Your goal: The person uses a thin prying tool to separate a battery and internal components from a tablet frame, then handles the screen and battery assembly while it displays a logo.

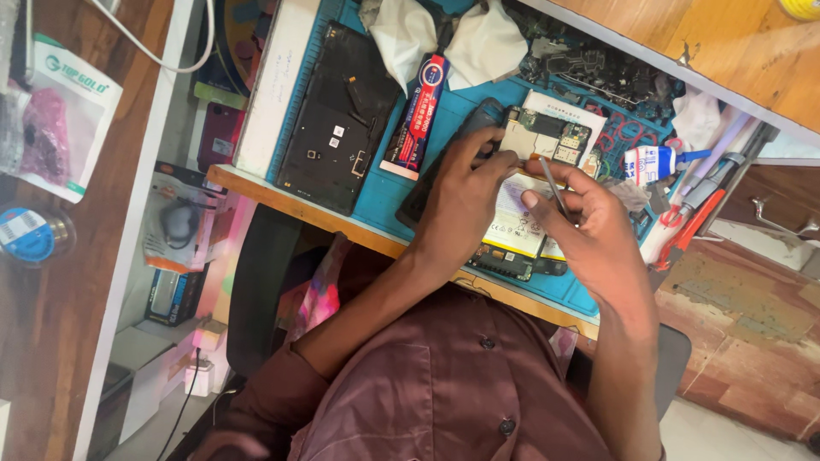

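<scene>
An opened phone [521, 224], its pale battery and green circuit board [551, 137] exposed, lies on a teal work mat [380, 196]. My left hand [461, 201] grips the phone's dark upper-left edge, fingers curled over it next to the board. My right hand [594, 235] pinches a thin metal tool [555, 192], like tweezers, above the battery, tip pointing toward the board. My hands cover much of the phone's middle. Both forearms come up from the bottom, over my maroon shirt.
A black back panel [342, 115] lies left of the phone, with a red and blue glue tube [418, 111] beside it. White cloths [427, 30] sit above. On the right are a small white bottle [649, 162] and red-handled tools [692, 226]. Shelves with boxes [175, 230] stand left.
</scene>
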